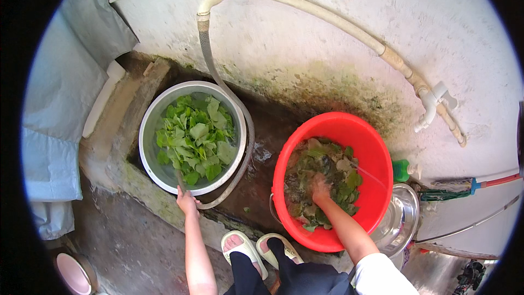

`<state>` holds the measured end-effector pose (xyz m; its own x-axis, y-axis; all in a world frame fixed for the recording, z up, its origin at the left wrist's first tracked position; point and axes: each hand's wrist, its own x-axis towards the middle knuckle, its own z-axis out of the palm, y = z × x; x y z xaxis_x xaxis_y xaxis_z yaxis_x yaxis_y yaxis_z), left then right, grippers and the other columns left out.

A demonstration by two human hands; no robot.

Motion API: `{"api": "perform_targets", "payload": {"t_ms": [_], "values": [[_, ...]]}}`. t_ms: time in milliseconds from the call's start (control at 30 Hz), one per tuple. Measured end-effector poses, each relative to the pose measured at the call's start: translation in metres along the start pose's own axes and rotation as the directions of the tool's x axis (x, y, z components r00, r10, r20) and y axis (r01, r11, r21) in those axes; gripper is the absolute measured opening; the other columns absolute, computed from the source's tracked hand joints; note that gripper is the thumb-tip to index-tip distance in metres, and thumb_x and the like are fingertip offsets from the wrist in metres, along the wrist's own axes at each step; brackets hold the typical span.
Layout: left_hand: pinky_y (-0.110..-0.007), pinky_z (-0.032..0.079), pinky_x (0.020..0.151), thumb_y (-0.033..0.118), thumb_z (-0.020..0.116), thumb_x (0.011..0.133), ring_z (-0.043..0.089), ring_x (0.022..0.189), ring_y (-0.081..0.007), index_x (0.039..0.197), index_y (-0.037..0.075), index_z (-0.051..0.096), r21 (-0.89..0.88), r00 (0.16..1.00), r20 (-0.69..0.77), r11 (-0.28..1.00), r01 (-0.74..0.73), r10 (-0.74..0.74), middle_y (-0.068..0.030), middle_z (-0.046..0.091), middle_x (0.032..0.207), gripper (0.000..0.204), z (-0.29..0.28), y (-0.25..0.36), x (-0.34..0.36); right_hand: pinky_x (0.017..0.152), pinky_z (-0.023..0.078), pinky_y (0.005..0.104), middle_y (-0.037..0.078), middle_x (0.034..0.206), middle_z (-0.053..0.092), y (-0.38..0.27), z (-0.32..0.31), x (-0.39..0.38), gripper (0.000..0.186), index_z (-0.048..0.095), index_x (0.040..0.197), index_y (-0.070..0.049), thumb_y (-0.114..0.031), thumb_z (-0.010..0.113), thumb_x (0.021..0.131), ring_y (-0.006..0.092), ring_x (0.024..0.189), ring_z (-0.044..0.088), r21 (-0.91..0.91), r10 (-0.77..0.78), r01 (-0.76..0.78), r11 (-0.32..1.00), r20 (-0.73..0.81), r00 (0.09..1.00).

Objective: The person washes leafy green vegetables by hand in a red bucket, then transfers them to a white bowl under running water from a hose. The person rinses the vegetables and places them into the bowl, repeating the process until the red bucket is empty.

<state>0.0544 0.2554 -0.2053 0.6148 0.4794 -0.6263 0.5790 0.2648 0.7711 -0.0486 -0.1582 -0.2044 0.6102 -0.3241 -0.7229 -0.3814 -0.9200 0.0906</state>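
Note:
At the near rim of a round metal basin [154,172], my left hand [187,202] grips the end of a grey hose [248,147]. The hose tip points over the rim into the basin, where green leaves [199,136] are heaped in water. From a wall tap [212,0] the hose hangs down and curves round the basin's right side. My right hand [321,187] reaches into a red bucket [376,186]. There it touches darker wet leaves [349,177] in churned water; its fingers are blurred and partly under the surface.
A second tap [434,104] juts from the pipe at right. Beside the bucket are a shiny metal bowl [406,213], a green bottle [401,170] and a brush [447,191]. A low concrete ledge [147,188] runs before the basin. A pink bowl [73,274] sits lower left.

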Motion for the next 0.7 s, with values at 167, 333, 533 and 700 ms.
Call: {"api": "perform_targets", "payload": {"t_ms": [167,333,533,700], "values": [[-0.027,0.036,0.033,0.002,0.043,0.081,0.036,0.034,-0.0115,0.135,0.011,0.027,-0.012,1.000,0.020,1.000,-0.010,0.010,0.0006,0.037,0.048,0.058,-0.013,0.002,0.005,0.084,0.044,0.0381,0.021,0.120,0.046,-0.018,-0.060,-0.029,0.066,0.045,0.119,-0.002,-0.017,0.073,0.061,0.0315,0.102,0.053,0.348,0.070,-0.066,0.935,-0.001,0.998],[-0.027,0.037,0.034,0.003,0.042,0.081,0.037,0.034,-0.0114,0.135,0.011,0.026,0.029,0.999,-0.025,0.999,-0.045,0.046,0.0004,0.038,0.049,0.058,-0.023,0.006,0.003,0.077,0.044,0.0400,0.021,0.105,0.054,-0.011,-0.120,-0.088,0.051,0.054,0.104,0.000,-0.013,0.074,0.059,0.0352,0.094,0.055,0.593,-0.198,0.328,0.735,-0.275,0.941],[-0.026,0.036,0.035,0.001,0.041,0.080,0.035,0.036,-0.0104,0.135,0.011,0.026,0.006,1.000,-0.009,1.000,-0.021,0.021,0.0008,0.038,0.049,0.058,-0.017,0.004,0.005,0.069,0.049,0.0417,0.017,0.128,0.033,-0.016,-0.116,-0.061,0.067,0.038,0.126,-0.011,-0.004,0.066,0.066,0.0350,0.090,0.056,0.098,-0.094,0.121,0.988,-0.245,0.965],[-0.026,0.036,0.035,0.000,0.041,0.080,0.035,0.036,-0.0101,0.136,0.011,0.026,0.017,1.000,-0.001,1.000,-0.016,0.016,0.0013,0.037,0.049,0.059,-0.010,0.001,0.004,0.074,0.047,0.0445,0.022,0.128,0.034,-0.023,-0.046,0.008,0.053,0.040,0.125,-0.012,-0.010,0.056,0.074,0.0374,0.093,0.055,-0.417,-0.224,0.177,0.891,-0.065,0.972]]}}
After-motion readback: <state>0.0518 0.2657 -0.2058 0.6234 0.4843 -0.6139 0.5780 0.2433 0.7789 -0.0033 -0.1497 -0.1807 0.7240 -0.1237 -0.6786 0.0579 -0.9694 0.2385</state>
